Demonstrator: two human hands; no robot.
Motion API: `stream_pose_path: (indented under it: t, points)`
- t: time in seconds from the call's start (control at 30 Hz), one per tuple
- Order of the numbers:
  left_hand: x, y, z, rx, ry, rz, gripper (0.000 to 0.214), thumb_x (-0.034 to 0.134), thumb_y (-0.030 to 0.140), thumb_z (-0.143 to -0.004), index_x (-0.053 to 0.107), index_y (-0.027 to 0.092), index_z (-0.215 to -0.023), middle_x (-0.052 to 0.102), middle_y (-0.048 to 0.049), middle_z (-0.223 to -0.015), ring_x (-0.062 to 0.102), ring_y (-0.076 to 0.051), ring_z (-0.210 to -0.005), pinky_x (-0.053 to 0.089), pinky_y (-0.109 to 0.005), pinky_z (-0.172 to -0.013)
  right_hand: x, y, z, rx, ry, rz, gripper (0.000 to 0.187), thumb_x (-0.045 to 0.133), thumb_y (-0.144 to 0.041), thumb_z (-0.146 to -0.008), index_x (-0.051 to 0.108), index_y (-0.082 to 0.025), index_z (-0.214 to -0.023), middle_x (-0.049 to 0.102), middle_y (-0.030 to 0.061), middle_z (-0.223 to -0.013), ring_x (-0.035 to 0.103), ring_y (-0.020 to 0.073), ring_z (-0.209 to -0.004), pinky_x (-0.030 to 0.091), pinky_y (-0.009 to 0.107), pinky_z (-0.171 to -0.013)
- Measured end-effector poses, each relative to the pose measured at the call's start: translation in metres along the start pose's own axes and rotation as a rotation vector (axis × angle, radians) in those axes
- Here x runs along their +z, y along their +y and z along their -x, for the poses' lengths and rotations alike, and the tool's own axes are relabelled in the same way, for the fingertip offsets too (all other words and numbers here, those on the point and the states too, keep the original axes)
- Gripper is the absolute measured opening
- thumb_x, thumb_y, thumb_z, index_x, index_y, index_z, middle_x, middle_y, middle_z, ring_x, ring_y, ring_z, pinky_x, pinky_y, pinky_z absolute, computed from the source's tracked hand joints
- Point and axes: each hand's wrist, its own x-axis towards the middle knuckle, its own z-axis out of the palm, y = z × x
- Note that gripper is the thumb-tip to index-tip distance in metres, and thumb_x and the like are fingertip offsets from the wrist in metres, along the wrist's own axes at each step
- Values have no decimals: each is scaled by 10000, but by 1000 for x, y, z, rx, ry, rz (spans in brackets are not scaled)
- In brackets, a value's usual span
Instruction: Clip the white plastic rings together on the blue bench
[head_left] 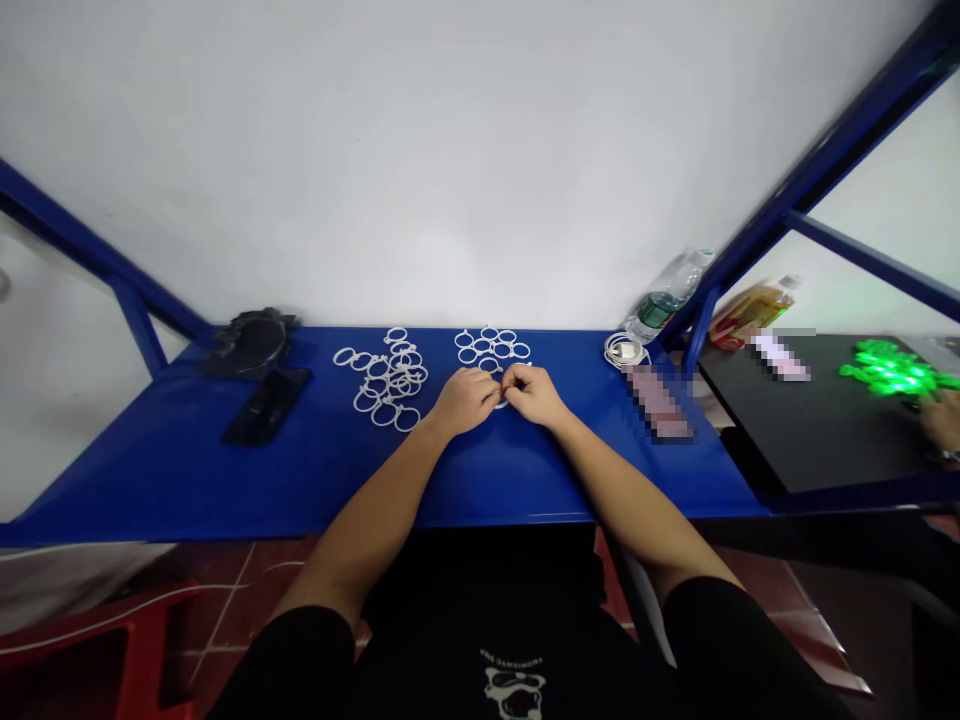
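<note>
My left hand [469, 398] and my right hand [534, 394] meet over the blue table, fingers pinched together. Between them shows part of a white ring [501, 404], its upper side hidden by my fingertips. Just beyond my hands lies a flat cluster of joined white rings [485, 346], each thin, with small knobs at the joints. Left of my left hand is a looser, overlapping pile of similar white rings [389, 372]. Fine detail at my fingertips is too small to make out.
On the blue table [495, 490] a black plastic bag [259, 340] and a dark flat object [267, 406] lie left. A bottle [664, 298], coiled white cable [625, 350] and pixelated phone-shaped object [658, 402] lie right. Another person's hand [941, 425] is beside green glowing pieces [892, 368].
</note>
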Motion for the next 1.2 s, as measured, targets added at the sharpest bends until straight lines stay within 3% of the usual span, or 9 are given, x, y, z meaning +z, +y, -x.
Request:
stream_pose_path:
  t: [0.1,0.2,0.27,0.47,0.73,0.87,0.93,1.03,1.2]
  points:
    - [-2,-3,-1,-20,0,12,318,485,336,-1050,771,218,-975,736,-73,-915,648,-229,-920,459,-387,-877,-2,1,-1,16,-13,23,168,518,-164,-745,672,-200,-801,651,-9,-705,551,135,-609,457,253,-623]
    - [-8,-14,-1,-146,31,24,324,487,356,-1053,777,231,-1120,760,-80,-1001,664,-241,-974,470,-391,-905,-13,6,-3,13,13,141,424,550,-138,-753,710,-203,-1140,742,38,-1016,618,153,-718,523,281,-730]
    - [-14,-25,1,-282,56,-2,342,495,349,-1041,752,237,-1237,765,-88,-1041,670,-258,-997,476,-402,-928,-24,12,-5,30,33,269,496,563,-126,-774,695,-208,-1245,733,70,-1174,651,180,-808,545,314,-816]
    - [-29,-49,13,-684,78,-235,301,592,256,-940,794,212,-1158,701,-161,-1222,612,-367,-1131,421,-562,-1007,-40,34,-12,116,9,459,405,544,-95,-826,730,-195,-1171,735,75,-1179,678,226,-1004,548,337,-907]
    - [-33,-58,18,-797,186,-236,418,638,566,-931,796,183,-985,706,-210,-1195,561,-443,-1177,307,-681,-1059,-39,35,-9,212,-65,613,469,552,-110,-894,685,-243,-1324,643,90,-1349,680,253,-1081,555,330,-888]
    - [-39,-69,22,-902,190,-221,499,637,633,-919,787,178,-1059,637,-218,-1381,481,-481,-1320,193,-741,-1125,-41,37,-9,250,-106,641,313,574,-163,-938,738,-247,-1190,676,90,-1259,683,251,-1059,541,312,-865]
    - [-38,-69,20,-884,233,-230,490,653,602,-923,763,184,-1153,568,-210,-1485,414,-469,-1407,187,-726,-1156,-40,37,-10,241,-120,646,221,587,-196,-954,751,-244,-1094,697,89,-1175,680,244,-1028,532,306,-850]
    - [-29,-54,12,-718,297,-216,424,654,501,-948,726,195,-1233,590,-178,-1465,432,-398,-1418,269,-619,-1187,-38,35,-11,187,-117,608,181,585,-208,-967,737,-226,-1063,726,84,-1100,676,233,-990,518,307,-853]
    - [-1,-12,-1,-309,150,-1,359,573,412,-1013,677,241,-1311,679,-100,-1369,569,-298,-1298,375,-475,-1137,-28,20,-7,-35,-102,379,222,538,-226,-999,723,-221,-1123,763,66,-1105,691,202,-975,512,302,-884]
